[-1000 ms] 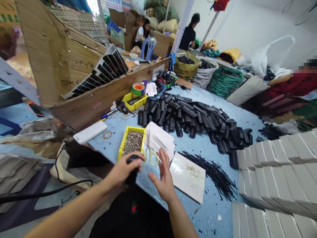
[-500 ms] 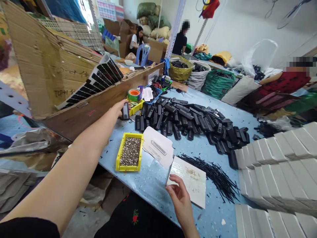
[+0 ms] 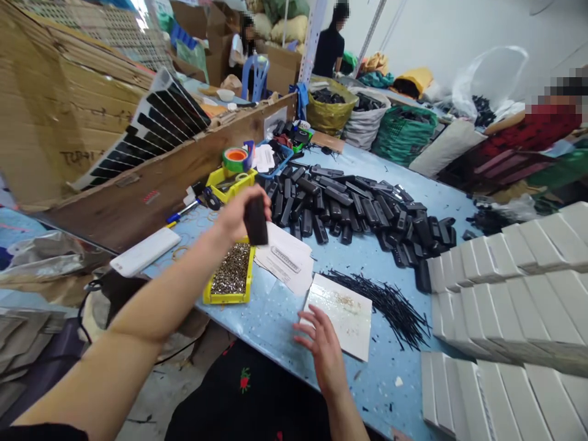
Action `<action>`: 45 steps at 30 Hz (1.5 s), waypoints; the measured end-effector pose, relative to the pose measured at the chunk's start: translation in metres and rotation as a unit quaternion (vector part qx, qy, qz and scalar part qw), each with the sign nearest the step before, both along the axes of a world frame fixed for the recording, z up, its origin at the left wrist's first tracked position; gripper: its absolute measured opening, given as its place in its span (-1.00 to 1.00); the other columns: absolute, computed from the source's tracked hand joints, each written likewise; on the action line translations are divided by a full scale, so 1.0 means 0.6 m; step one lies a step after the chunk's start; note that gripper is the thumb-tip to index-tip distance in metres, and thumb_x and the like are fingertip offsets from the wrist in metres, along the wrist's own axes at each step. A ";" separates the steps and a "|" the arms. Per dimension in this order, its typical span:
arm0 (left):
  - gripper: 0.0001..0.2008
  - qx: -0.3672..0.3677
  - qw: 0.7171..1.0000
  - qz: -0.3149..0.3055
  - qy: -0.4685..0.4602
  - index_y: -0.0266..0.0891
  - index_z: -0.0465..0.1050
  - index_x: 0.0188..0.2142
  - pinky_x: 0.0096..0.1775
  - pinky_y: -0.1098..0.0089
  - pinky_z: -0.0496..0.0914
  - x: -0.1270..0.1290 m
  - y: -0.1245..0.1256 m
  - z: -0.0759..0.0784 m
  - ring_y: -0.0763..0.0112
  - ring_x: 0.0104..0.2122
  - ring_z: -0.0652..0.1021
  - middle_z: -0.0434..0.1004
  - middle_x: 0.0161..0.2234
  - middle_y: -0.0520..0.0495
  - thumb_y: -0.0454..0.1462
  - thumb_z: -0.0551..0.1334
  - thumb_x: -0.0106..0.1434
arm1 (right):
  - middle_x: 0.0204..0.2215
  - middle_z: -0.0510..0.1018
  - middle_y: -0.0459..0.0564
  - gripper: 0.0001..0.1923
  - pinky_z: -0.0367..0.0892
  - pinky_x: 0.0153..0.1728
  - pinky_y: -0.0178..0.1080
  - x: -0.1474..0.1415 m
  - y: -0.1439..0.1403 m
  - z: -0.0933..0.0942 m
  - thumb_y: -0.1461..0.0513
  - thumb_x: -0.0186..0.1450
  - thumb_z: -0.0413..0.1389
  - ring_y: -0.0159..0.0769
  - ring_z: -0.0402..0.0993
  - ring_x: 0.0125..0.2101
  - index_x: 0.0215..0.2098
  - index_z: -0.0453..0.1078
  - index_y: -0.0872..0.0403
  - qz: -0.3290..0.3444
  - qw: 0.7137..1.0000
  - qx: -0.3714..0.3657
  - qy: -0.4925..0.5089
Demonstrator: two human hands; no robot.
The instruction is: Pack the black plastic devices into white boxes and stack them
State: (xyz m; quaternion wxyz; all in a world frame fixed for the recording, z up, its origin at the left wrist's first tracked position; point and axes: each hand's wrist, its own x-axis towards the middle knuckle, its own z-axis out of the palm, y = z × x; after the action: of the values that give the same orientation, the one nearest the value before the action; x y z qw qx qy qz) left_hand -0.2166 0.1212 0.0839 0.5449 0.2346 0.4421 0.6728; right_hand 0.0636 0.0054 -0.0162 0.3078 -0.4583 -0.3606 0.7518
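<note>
My left hand [image 3: 235,211] is closed around a black oblong plastic case [image 3: 256,223], held up over the far end of a yellow tray [image 3: 250,283] full of small metal pieces [image 3: 229,269]. Its exact kind I cannot make out. With fingers spread, my right hand [image 3: 321,346] holds nothing at the near left edge of a white square tile [image 3: 358,346]. Printed paper sheets [image 3: 294,278] lie between tray and tile. Right of the tile is a bundle of thin black strips [image 3: 386,306]. Behind the sheets spreads a heap of similar black cases [image 3: 349,208].
Stacked white boxes [image 3: 505,306] line the right side. At the back left are a yellow bin [image 3: 215,180], rolls of tape [image 3: 235,158] and a wooden board [image 3: 151,177]. A white oblong device [image 3: 146,250] lies at left. Filled sacks [image 3: 402,135] and several people are beyond.
My left hand has brought the black case from beside the wooden board towards me and right, above the metal-piece tray. My right hand's fingers have spread from a curled pose. The view has shifted.
</note>
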 end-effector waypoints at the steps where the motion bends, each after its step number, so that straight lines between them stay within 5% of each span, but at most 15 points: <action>1: -0.82 0.042 0.998 -0.056 0.009 -0.24 0.36 -0.42 -0.41 0.37 0.38 0.057 -0.045 -0.020 0.41 -0.53 0.45 0.42 -0.52 -0.01 -0.17 0.17 0.18 | 0.13 0.27 0.16 -0.09 0.47 -0.17 -0.23 -0.013 0.003 0.008 -0.29 0.06 0.11 -0.27 0.44 -0.08 0.22 0.12 0.01 0.010 0.998 -0.026 0.055; 3: -0.82 0.086 0.987 -0.129 0.052 -0.23 0.35 -0.43 -0.29 0.34 0.40 0.144 -0.128 -0.058 0.37 -0.42 0.48 0.43 -0.48 -0.03 -0.16 0.16 0.19 | 0.11 0.29 0.15 -0.08 0.47 -0.28 -0.27 -0.027 0.005 0.015 -0.32 0.08 0.06 -0.28 0.46 -0.12 0.22 0.14 0.01 0.055 0.988 -0.081 0.116; 5: -0.79 0.127 0.957 -0.142 0.220 -0.22 0.40 -0.32 -0.13 0.27 0.39 0.172 -0.183 -0.086 0.28 -0.25 0.50 0.49 -0.30 -0.11 -0.12 0.19 0.18 | -0.06 0.42 0.14 -0.16 0.40 -0.43 -0.38 -0.016 0.005 0.013 -0.25 0.07 0.14 -0.38 0.46 -0.29 0.11 0.27 0.11 0.108 0.980 -0.120 0.114; 8: -0.64 0.085 0.864 -0.047 0.494 -0.25 0.37 -0.07 -0.05 0.16 0.37 0.105 -0.209 -0.104 0.16 -0.13 0.48 0.46 -0.11 -0.24 -0.09 0.09 0.25 | -0.19 0.47 0.09 -0.26 0.38 -0.39 -0.41 0.041 0.007 -0.007 -0.12 -0.01 0.30 -0.42 0.44 -0.33 -0.02 0.36 0.15 0.087 0.981 -0.145 0.092; 10: -0.69 -0.031 0.750 -0.020 0.660 -0.27 0.41 -0.10 0.04 0.07 0.30 0.036 -0.203 -0.112 0.07 -0.05 0.46 0.47 -0.07 -0.30 -0.18 0.06 0.25 | -0.12 0.46 0.07 -0.26 0.43 -0.23 -0.34 0.086 0.012 -0.020 -0.08 -0.07 0.35 -0.37 0.47 -0.22 -0.04 0.34 0.12 0.007 0.988 -0.136 0.075; 13: -0.80 -0.128 0.613 -0.135 0.768 -0.23 0.46 -0.31 -0.03 0.04 0.33 -0.028 -0.188 -0.140 -0.02 -0.13 0.50 0.53 -0.20 -0.30 -0.29 0.09 0.11 | -0.04 0.43 0.05 -0.31 0.41 -0.13 -0.31 0.135 0.018 -0.029 -0.01 -0.09 0.37 -0.35 0.45 -0.14 -0.08 0.32 0.11 -0.073 0.997 -0.034 -0.006; 16: -0.85 -0.145 0.584 -0.181 0.778 -0.17 0.38 -0.47 -0.15 0.10 0.37 -0.035 -0.181 -0.172 0.03 -0.29 0.52 0.53 -0.38 -0.23 -0.29 0.05 0.12 | -0.02 0.42 0.04 -0.38 0.38 -0.11 -0.36 0.160 0.019 -0.027 0.06 -0.05 0.35 -0.38 0.41 -0.11 -0.09 0.33 0.13 -0.096 0.983 0.099 -0.120; 19: -0.81 -0.139 0.592 -0.165 0.776 -0.15 0.31 -0.53 -0.19 0.11 0.38 -0.034 -0.180 -0.173 0.04 -0.33 0.51 0.51 -0.44 -0.20 -0.22 0.02 0.15 | 0.02 0.39 0.07 -0.39 0.35 -0.04 -0.36 0.178 0.012 -0.027 0.05 0.04 0.28 -0.37 0.39 -0.03 -0.01 0.32 0.14 -0.112 0.976 0.133 -0.129; 22: -0.81 -0.144 0.604 -0.101 0.777 -0.13 0.33 -0.47 -0.12 0.11 0.37 -0.032 -0.181 -0.143 0.07 -0.26 0.51 0.53 -0.36 -0.14 -0.18 0.01 0.18 | 0.02 0.38 0.07 -0.31 0.36 -0.08 -0.37 0.195 0.007 -0.033 0.06 -0.01 0.29 -0.38 0.40 -0.05 0.04 0.28 0.12 -0.134 0.983 0.089 -0.085; 24: -0.83 -0.158 0.693 -0.035 0.702 -0.11 0.37 -0.41 -0.13 0.13 0.39 -0.004 -0.187 -0.120 0.13 -0.27 0.51 0.54 -0.34 -0.06 -0.12 0.09 0.15 | -0.03 0.41 0.06 -0.23 0.36 -0.15 -0.38 0.203 0.010 -0.035 0.09 -0.09 0.33 -0.41 0.42 -0.13 0.06 0.25 0.10 -0.174 0.981 0.057 -0.064; 27: -0.73 -0.148 0.912 -0.044 0.381 -0.10 0.47 -0.35 -0.23 0.25 0.44 0.098 -0.201 -0.102 0.25 -0.37 0.53 0.55 -0.39 -0.02 -0.05 0.31 -0.02 | -0.20 0.44 0.02 -0.34 0.36 -0.23 -0.35 0.194 0.021 -0.016 0.04 -0.06 0.26 -0.45 0.40 -0.26 -0.06 0.24 0.12 -0.255 0.965 0.057 -0.015; 29: -0.70 -0.145 0.970 -0.099 0.168 -0.15 0.51 -0.40 -0.25 0.31 0.45 0.188 -0.210 -0.104 0.33 -0.39 0.54 0.56 -0.41 -0.06 -0.07 0.41 -0.10 | -0.29 0.42 -0.03 -0.50 0.37 -0.20 -0.28 0.171 0.029 0.016 0.02 0.02 0.17 -0.45 0.39 -0.28 -0.18 0.19 0.12 -0.280 0.953 0.109 0.029; 31: -0.70 -0.158 0.976 -0.152 0.016 -0.19 0.53 -0.42 -0.26 0.36 0.44 0.267 -0.215 -0.109 0.39 -0.41 0.54 0.57 -0.41 -0.07 -0.11 0.47 -0.13 | -0.39 0.36 -0.10 -0.59 0.39 -0.18 -0.24 0.140 0.035 0.054 0.06 0.08 0.10 -0.50 0.37 -0.33 -0.23 0.10 0.10 -0.280 0.940 0.185 0.065; 34: -0.74 -0.156 0.973 -0.152 -0.081 -0.20 0.55 -0.43 -0.32 0.45 0.43 0.329 -0.210 -0.114 0.49 -0.44 0.51 0.54 -0.44 -0.02 -0.19 0.49 -0.13 | -0.50 0.22 -0.18 -0.64 0.38 -0.26 -0.32 0.097 0.042 0.097 0.09 0.11 0.05 -0.61 0.24 -0.45 -0.24 0.03 0.08 -0.305 0.914 0.250 0.093; 45: -0.74 -0.150 0.973 -0.155 -0.081 -0.18 0.49 -0.46 -0.30 0.46 0.44 0.340 -0.203 -0.112 0.54 -0.45 0.50 0.49 -0.42 0.05 -0.24 0.50 -0.15 | -0.50 0.07 -0.16 -0.65 0.31 -0.36 -0.43 0.062 0.064 0.105 0.05 0.13 -0.05 -0.64 0.13 -0.49 -0.23 -0.03 0.07 -0.403 0.887 0.191 0.118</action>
State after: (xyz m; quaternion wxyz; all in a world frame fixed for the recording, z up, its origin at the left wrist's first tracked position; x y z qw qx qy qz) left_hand -0.0126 -0.0004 0.0166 0.7056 0.1603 0.4502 0.5232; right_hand 0.1007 0.0440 0.0465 0.7061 -0.4044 -0.2427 0.5282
